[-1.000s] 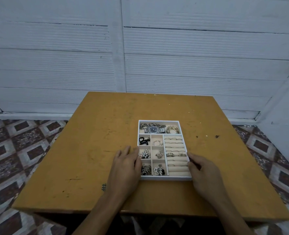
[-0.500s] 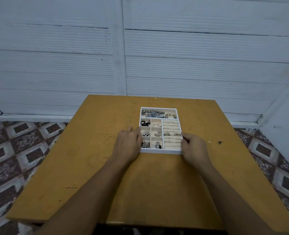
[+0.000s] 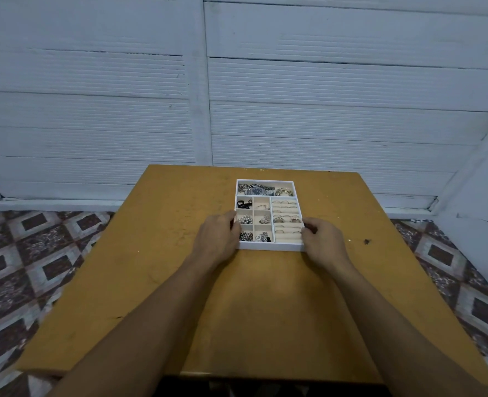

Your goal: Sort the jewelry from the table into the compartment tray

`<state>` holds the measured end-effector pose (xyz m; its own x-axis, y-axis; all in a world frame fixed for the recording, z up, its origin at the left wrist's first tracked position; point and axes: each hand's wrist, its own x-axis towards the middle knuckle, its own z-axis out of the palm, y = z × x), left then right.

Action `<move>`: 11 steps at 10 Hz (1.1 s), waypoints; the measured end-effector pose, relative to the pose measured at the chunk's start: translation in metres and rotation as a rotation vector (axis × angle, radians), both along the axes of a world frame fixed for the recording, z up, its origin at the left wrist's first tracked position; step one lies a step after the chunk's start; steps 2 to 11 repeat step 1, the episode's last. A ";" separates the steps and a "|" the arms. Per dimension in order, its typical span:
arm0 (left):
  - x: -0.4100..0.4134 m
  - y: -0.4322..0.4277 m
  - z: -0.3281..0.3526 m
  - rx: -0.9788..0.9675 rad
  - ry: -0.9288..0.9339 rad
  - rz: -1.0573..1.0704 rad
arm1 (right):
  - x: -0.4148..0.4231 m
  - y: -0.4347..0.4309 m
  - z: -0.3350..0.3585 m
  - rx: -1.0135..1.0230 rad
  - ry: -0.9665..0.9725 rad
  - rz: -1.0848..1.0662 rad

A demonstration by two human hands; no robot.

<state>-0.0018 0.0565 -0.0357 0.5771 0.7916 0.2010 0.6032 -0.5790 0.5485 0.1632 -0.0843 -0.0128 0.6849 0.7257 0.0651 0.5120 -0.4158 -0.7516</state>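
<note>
Two hands flank the compartment tray, which sits on the yellow table just above the centre of the frame, nearer the far edge than the near one. The left hand is curled against the tray's left wall. The right hand pinches the right wall near the front corner, thumb at the rim. Both are holding the tray, and neither carries any jewelry.

Everything I can make out already lies inside: a watch and bangles in the long top compartment, rings along the padded rolls at right, and small clusters in the six square cells at left. No loose piece shows on the tabletop, so the sorting looks finished.

The tray appears light and stiff, with thin walls, and it should slide readily on the smooth wood. Its contents are loose, though — a tilt or a jolt could send small pieces over the low dividers. Opposite side walls are the sensible hold, with the tray kept level.
</note>
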 end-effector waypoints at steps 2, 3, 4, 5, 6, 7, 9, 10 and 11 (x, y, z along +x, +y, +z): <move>-0.007 -0.009 -0.002 0.010 -0.061 -0.005 | -0.006 -0.009 0.001 0.020 0.024 0.003; -0.007 -0.009 -0.002 0.010 -0.061 -0.005 | -0.006 -0.009 0.001 0.020 0.024 0.003; -0.007 -0.009 -0.002 0.010 -0.061 -0.005 | -0.006 -0.009 0.001 0.020 0.024 0.003; -0.007 -0.009 -0.002 0.010 -0.061 -0.005 | -0.006 -0.009 0.001 0.020 0.024 0.003; -0.007 -0.009 -0.002 0.010 -0.061 -0.005 | -0.006 -0.009 0.001 0.020 0.024 0.003; -0.007 -0.009 -0.002 0.010 -0.061 -0.005 | -0.006 -0.009 0.001 0.020 0.024 0.003; -0.007 -0.009 -0.002 0.010 -0.061 -0.005 | -0.006 -0.009 0.001 0.020 0.024 0.003; -0.007 -0.009 -0.002 0.010 -0.061 -0.005 | -0.006 -0.009 0.001 0.020 0.024 0.003; -0.007 -0.009 -0.002 0.010 -0.061 -0.005 | -0.006 -0.009 0.001 0.020 0.024 0.003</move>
